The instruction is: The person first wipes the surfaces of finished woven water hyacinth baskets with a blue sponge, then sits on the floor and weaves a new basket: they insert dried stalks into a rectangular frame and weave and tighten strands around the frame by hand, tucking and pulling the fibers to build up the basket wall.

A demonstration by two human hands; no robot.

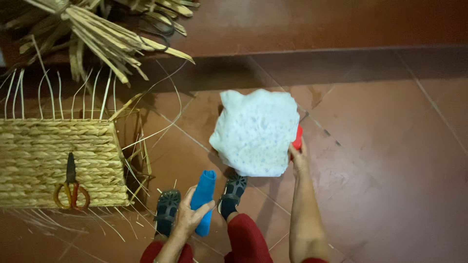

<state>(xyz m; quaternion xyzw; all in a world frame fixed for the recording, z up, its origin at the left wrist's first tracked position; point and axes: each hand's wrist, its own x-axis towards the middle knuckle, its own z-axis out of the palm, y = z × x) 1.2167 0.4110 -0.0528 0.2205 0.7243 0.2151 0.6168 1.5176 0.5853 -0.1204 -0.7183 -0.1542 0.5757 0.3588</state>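
Two hands busy here: left hand (187, 216), down at 6 o'clock, has fingers curled tight round a rolled blue cloth (204, 200). Right hand (298, 155) grips a red handle (297, 137), and a white speckled cloth (255, 131) at centre hides whatever it's attached to. At 9 o'clock, orange-handled scissors (71, 187) lie on a half-woven straw basket (56, 163); its inside isn't visible.

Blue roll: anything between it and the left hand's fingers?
No. The left hand already grips the blue roll, fingers wrapped around its middle with nothing between. The right hand is apart, holding a red object behind the white speckled cloth.
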